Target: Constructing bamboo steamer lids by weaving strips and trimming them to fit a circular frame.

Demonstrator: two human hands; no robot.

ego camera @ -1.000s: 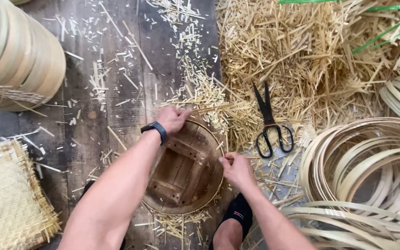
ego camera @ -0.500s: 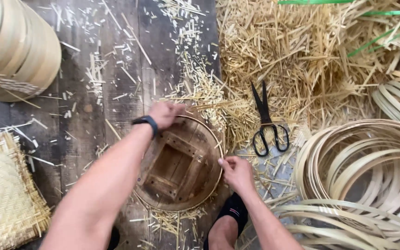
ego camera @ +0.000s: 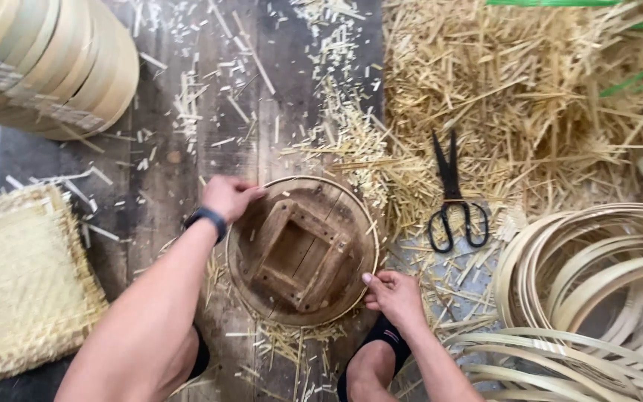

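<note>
Down at the near edge of the round wooden form (ego camera: 301, 253), the right hand (ego camera: 394, 298) is curling loosely with the thumb pressing against the rim, fingers half bent rather than spread, apparently steadying a thin bamboo hoop (ego camera: 364, 216) that is hugging the form's edge. Whether it is pinching the hoop itself is hard to tell from here. The form is lying flat on the dark plank floor (ego camera: 165, 171), its square wooden frame facing up, right between the person's knees. On the far left of the form, the left hand (ego camera: 231, 196), a black watch (ego camera: 206, 219) on its wrist, is cupping down over the rim, fingers together and bent, touching the edge where the hoop runs. This looks like the fitting step, seating the hoop snug around the form; the next move would seem to call for even pressure from both hands working round the rim so the strip does not spring off. Right of the form, black scissors (ego camera: 455, 199) are lying on straw offcuts (ego camera: 530, 112), coiled bamboo strips (ego camera: 597, 275) beyond them. Left of the form a woven mat (ego camera: 20, 283) is resting, and far left, stacked round steamer walls (ego camera: 46, 67).
</note>
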